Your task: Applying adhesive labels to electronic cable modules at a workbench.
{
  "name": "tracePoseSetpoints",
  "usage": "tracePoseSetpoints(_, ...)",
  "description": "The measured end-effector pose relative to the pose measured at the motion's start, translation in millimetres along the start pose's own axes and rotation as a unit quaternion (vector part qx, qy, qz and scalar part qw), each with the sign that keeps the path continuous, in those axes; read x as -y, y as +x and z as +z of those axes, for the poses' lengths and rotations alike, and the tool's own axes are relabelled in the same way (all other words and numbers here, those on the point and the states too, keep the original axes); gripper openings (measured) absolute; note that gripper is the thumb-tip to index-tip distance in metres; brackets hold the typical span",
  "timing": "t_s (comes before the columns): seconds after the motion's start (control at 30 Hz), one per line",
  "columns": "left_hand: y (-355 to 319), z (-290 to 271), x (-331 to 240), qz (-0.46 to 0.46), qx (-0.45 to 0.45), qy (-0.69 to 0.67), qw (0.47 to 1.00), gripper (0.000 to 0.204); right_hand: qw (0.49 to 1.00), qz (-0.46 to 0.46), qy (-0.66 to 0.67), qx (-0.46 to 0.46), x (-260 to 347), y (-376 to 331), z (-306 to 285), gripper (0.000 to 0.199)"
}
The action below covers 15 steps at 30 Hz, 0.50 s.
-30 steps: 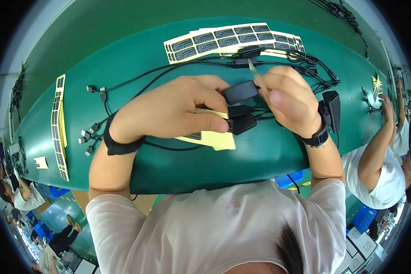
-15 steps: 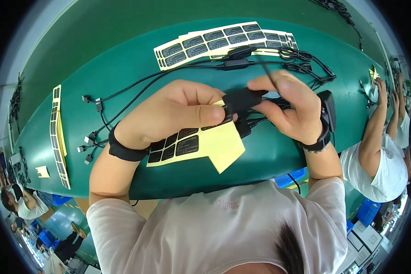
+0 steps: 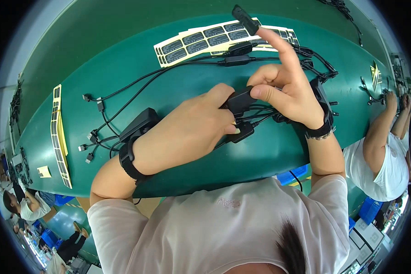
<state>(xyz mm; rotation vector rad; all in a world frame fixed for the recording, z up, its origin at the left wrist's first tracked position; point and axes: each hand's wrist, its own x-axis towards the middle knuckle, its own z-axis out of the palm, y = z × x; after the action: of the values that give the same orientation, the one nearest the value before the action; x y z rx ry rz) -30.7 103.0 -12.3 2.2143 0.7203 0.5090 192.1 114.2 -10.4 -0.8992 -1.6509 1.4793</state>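
Note:
A flat black box-shaped cable module (image 3: pixel 239 101) is held between both hands over the green table. My left hand (image 3: pixel 187 123) is closed around its left side, palm down. The thumb and bent fingers of my right hand (image 3: pixel 290 86) pinch its right end. My right index finger points up and away, with a black rectangular label (image 3: pixel 245 20) clinging to its tip. Just below lies a second black cable module (image 3: pixel 243 131) with cords, near my left fingertips. Both wrists wear black bands; a black block (image 3: pixel 140 123) sits beside the left one.
Label sheets (image 3: pixel 196 42) lie along the far side of the table (image 3: pixel 182 180). In front of them, two cables with black modules (image 3: pixel 237 60) stretch leftward to USB plugs (image 3: pixel 90 157). Another label strip (image 3: pixel 59 137) lies at left. A co-worker (image 3: pixel 379 160) sits at right.
The yellow-backed label sheet is gone from my left hand, which has turned palm down onto the module. My right index finger has lifted, carrying a label on its tip.

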Motion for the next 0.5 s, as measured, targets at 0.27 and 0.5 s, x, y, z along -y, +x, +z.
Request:
tracePoseSetpoints(0.27,1.3,1.9,10.7,-0.035,-0.025,-0.098,0.994,0.013,0.985,0.086,0.095,-0.118,19.5,-17.5,9.6,0.006)
tracePoseSetpoints(0.5,1.9,7.8,9.9,-0.042,-0.045,-0.152,0.986,0.014,0.967,0.113,0.075,-0.214,7.6,-12.6,30.7,0.005)
